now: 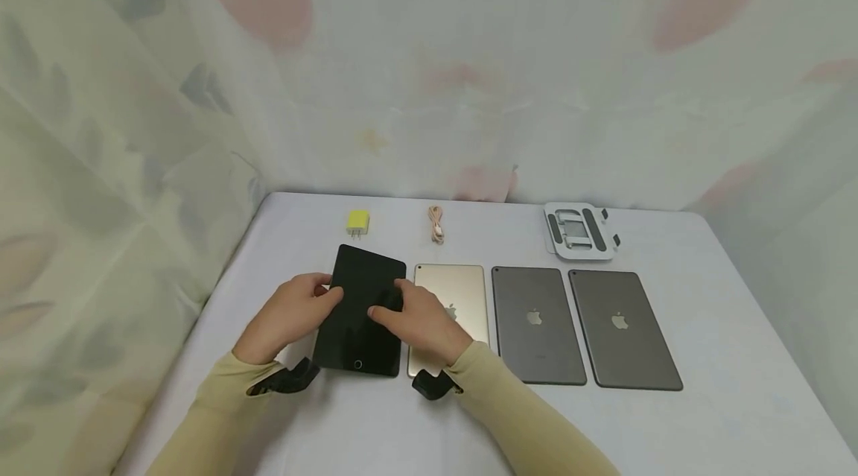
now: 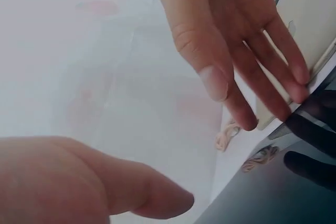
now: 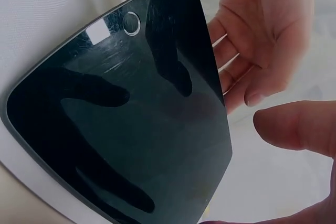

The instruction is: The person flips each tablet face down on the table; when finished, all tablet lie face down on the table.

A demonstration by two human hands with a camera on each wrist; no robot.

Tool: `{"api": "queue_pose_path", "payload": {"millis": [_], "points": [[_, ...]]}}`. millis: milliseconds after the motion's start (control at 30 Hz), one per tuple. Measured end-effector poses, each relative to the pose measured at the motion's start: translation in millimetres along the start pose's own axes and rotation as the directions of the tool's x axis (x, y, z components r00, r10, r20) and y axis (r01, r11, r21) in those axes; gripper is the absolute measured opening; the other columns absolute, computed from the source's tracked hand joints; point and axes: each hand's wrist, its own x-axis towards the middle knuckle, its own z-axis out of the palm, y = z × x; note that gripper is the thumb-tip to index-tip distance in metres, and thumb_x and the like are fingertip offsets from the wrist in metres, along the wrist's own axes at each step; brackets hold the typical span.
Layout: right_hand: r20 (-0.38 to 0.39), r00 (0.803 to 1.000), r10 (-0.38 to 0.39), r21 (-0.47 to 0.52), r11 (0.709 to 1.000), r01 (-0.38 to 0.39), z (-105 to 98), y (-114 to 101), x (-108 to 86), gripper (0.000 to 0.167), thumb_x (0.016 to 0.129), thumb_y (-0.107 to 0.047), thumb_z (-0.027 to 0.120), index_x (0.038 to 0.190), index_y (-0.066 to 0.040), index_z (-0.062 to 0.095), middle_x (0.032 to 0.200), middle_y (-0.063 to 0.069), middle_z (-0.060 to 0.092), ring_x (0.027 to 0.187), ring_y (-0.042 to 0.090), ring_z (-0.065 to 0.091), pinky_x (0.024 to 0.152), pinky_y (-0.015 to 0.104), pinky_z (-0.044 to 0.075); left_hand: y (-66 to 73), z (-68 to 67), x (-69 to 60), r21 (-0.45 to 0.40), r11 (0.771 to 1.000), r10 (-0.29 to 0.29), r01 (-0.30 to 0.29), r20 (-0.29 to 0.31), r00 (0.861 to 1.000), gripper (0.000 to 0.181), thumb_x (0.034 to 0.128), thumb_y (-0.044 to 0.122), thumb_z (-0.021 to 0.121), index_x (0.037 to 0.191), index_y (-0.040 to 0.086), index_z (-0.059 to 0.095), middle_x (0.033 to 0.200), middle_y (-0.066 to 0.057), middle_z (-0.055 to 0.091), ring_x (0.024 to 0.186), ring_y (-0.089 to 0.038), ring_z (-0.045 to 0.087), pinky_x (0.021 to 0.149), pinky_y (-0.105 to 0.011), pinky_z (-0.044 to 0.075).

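Observation:
A dark tablet (image 1: 365, 312), screen up with a round home button near its front edge, is held between both hands, tilted above the white table. My left hand (image 1: 291, 316) holds its left edge; in the right wrist view that hand's fingers (image 3: 236, 59) pass behind the edge. On the opposite edge my right hand (image 1: 425, 318) keeps its fingertips, as the left wrist view shows fingers (image 2: 262, 74) meeting the rim. Both thumbs stand over the screen side. A gold tablet (image 1: 462, 282) lies face down beneath the right hand, partly covered by it.
Two grey tablets (image 1: 539, 346) (image 1: 630, 349) lie face down to the right. Along the back are a yellow charger plug (image 1: 358, 221), a coiled cable (image 1: 436, 223) and a folded silver stand (image 1: 582, 232). Patterned curtains (image 1: 469, 89) surround the table (image 1: 731, 357).

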Motion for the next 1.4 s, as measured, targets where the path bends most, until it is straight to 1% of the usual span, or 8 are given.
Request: {"api": "queue_pose_path", "payload": {"millis": [167,300,433,533,667,1033,1267,1400], "points": [[0.009,1.000,0.013,0.025,1.000,-0.013,-1,-1,0.9,0.086,0.099,-0.055,0.066,0.164,-0.004,0.043,0.156,0.018,0.061,0.139,0.032,0.063,0.115,0.052,0.052,7.5,-6.4,-4.5,0.033,0.999,0.017,-0.017,-0.003,1.000,0.065,0.1089,0.042,0.051,0.154,-0.005,0.053,0.147,-0.028,0.064,0.126,-0.040,0.070,0.104,-0.059,0.055],[0.009,1.000,0.010,0.028,1.000,-0.010,-3,-2,2.2,0.086,0.098,-0.058,0.066,0.163,-0.005,0.045,0.154,0.017,0.062,0.137,0.031,0.064,0.113,0.052,0.053,14.7,-9.5,-6.0,0.020,0.999,0.050,-0.050,-0.016,0.999,0.063,0.1093,0.041,0.052,0.154,-0.004,0.054,0.143,-0.026,0.067,0.098,-0.023,0.079,0.100,-0.056,0.057],[0.003,1.000,0.021,0.046,0.999,-0.022,-5,-2,3.2,0.086,0.098,-0.061,0.066,0.161,-0.006,0.048,0.153,0.017,0.063,0.139,0.032,0.063,0.114,0.054,0.052,22.5,-11.1,-6.5,-0.007,0.996,0.084,-0.084,-0.036,0.996,0.058,0.1093,0.038,0.051,0.153,-0.001,0.057,0.133,-0.019,0.073,0.078,-0.013,0.076,0.093,-0.048,0.059],[0.002,0.999,0.039,0.070,0.997,-0.039,-7,-1,3.1,0.089,0.096,-0.065,0.067,0.161,-0.007,0.049,0.153,0.017,0.063,0.140,0.033,0.061,0.115,0.056,0.051,25.6,-11.0,-6.8,-0.030,0.995,0.093,-0.094,-0.046,0.995,0.054,0.1091,0.036,0.050,0.151,0.002,0.059,0.125,-0.013,0.075,0.078,-0.013,0.074,0.085,-0.041,0.058],[0.012,0.998,0.055,0.099,0.994,-0.056,-9,-1,3.4,0.094,0.094,-0.070,0.067,0.161,-0.007,0.049,0.155,0.017,0.061,0.143,0.034,0.059,0.116,0.057,0.050,27.1,-10.3,-4.5,-0.068,0.994,0.079,-0.083,-0.050,0.996,0.051,0.1090,0.032,0.049,0.150,0.003,0.060,0.126,-0.013,0.074,0.079,-0.014,0.075,0.078,-0.035,0.056],[0.043,0.998,0.054,0.191,0.980,-0.061,-12,-1,8.1,0.096,0.093,-0.073,0.067,0.161,-0.007,0.049,0.154,0.018,0.061,0.136,0.031,0.062,0.115,0.055,0.050,27.6,-9.1,2.6,-0.170,0.981,0.084,-0.092,-0.051,0.995,0.046,0.1095,0.027,0.050,0.150,0.007,0.061,0.128,-0.014,0.074,0.084,-0.019,0.080,0.088,-0.046,0.062],[0.092,0.995,0.041,0.282,0.957,-0.065,-12,0,8.9,0.094,0.093,-0.071,0.069,0.160,-0.008,0.049,0.148,0.015,0.064,0.110,0.027,0.073,0.105,0.048,0.056,28.1,-8.3,3.1,-0.208,0.974,0.077,-0.085,-0.046,0.996,0.046,0.1102,0.028,0.052,0.151,0.008,0.060,0.126,-0.014,0.074,0.083,-0.017,0.080,0.089,-0.045,0.064],[0.115,0.993,0.030,0.336,0.940,-0.067,-11,3,10.1,0.094,0.094,-0.070,0.069,0.160,-0.007,0.049,0.149,0.015,0.063,0.108,0.029,0.076,0.104,0.045,0.058,29.0,-8.0,3.3,-0.219,0.971,0.084,-0.092,-0.046,0.995,0.046,0.1097,0.028,0.053,0.151,0.008,0.060,0.124,-0.012,0.075,0.086,-0.020,0.081,0.089,-0.045,0.064]]}}
